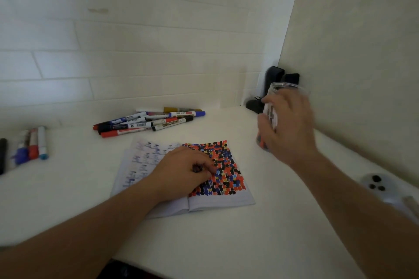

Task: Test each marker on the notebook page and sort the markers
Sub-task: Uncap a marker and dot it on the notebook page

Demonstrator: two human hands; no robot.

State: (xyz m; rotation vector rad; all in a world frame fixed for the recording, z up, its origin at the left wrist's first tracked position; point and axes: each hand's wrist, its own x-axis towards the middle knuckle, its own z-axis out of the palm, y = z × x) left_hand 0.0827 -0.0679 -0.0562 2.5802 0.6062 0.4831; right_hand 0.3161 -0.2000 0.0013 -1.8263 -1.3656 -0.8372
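— Head view: where are the hands?
— Left hand (183, 172) rests curled on the open notebook (217, 201) mid-desk (226, 244), its hold unclear. Right hand (288, 129) grips a clear jar (283, 88) near the far right corner.
— Markers?
— A pile of markers (147, 121) along the far edge; sorted markers (31, 145) at the left edge.

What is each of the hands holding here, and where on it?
Right hand grips the clear plastic jar around its side wall. Left hand rests on the open notebook; whether it holds anything cannot be told.
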